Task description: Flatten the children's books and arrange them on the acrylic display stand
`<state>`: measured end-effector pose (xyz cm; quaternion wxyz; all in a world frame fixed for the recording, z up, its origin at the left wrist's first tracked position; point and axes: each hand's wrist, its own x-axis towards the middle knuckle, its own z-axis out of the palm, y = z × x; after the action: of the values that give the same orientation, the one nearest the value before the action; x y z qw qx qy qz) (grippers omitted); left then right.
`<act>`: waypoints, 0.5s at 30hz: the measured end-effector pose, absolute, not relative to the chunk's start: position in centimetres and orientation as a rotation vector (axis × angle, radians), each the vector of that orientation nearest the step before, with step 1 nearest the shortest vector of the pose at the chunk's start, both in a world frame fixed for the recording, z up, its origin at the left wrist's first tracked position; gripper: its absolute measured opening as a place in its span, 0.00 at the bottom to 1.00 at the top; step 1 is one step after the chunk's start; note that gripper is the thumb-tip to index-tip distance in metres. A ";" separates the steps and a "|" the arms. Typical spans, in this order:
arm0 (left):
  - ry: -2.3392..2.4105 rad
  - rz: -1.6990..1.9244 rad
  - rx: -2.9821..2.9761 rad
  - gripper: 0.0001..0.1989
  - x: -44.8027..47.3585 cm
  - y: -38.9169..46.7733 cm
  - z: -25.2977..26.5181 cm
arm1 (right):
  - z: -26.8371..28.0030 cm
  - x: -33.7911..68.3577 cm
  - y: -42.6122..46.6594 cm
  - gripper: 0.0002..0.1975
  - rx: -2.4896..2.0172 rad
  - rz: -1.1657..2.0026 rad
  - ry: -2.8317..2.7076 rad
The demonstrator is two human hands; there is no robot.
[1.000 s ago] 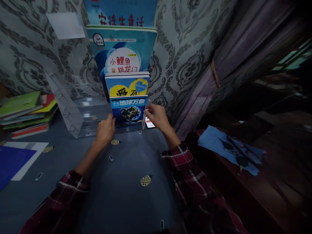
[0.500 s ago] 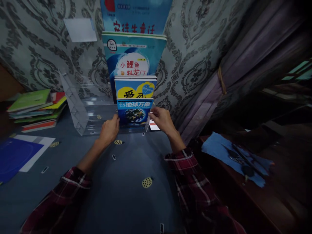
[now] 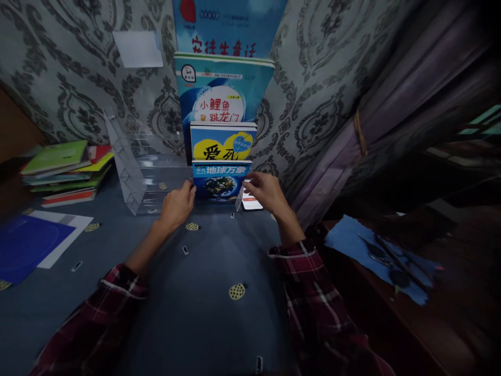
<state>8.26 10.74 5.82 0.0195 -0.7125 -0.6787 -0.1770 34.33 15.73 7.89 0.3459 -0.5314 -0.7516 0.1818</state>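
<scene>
L hand (image 3: 178,204) is touching the L edge of the sm. front bk (image 3: 221,185), the one w/ Earth on its blue cover; R hand (image 3: 268,193) is meeting its R edge, thumb nr the cover. Grip: fingers of both are curling in twd the bk, but can't tell from this angle if either is actually pinching it. Front bk is standing in the lowest tier of the clear stand (image 3: 132,183), at its R end. Behind it, rising in steps, are standing the yellow-heart bk (image 3: 223,143), the teal bk (image 3: 225,83) w/ white circle & the tall blue bk (image 3: 230,26), its top running out of view. A lit phone (image 3: 252,201) is showing just beside the stand, partly hidden by R hand. All this is resting on the pineapple-print table (image 3: 188,313) by the patterned wall (image 3: 70,78). To the L, a bk pile (image 3: 62,162) is lying nr the stand; closer in, a blue-violet sheet (image 3: 31,243) is overlapping white paper (image 3: 74,224). Far R, scissors-like tools (image 3: 381,256) are lying on blue cloth (image 3: 344,235), details dim.
</scene>
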 end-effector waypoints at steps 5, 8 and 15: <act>-2.087 -0.600 -2.242 0.18 8.2 10.6 6.0 | 8.2 34.5 15.6 0.11 -1.376 0.418 -1.983; -2.087 -0.627 -2.244 0.18 8.2 10.5 6.1 | 8.3 34.5 15.6 0.13 -1.363 0.407 -1.984; -2.136 -0.646 -2.237 0.18 8.2 10.2 6.5 | 9.1 34.6 15.1 0.14 -1.412 0.423 -1.997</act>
<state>8.22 10.17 6.52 -0.0092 -0.7079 -0.6760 -0.2044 34.60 15.14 9.11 0.3240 -0.5382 -0.7612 0.1614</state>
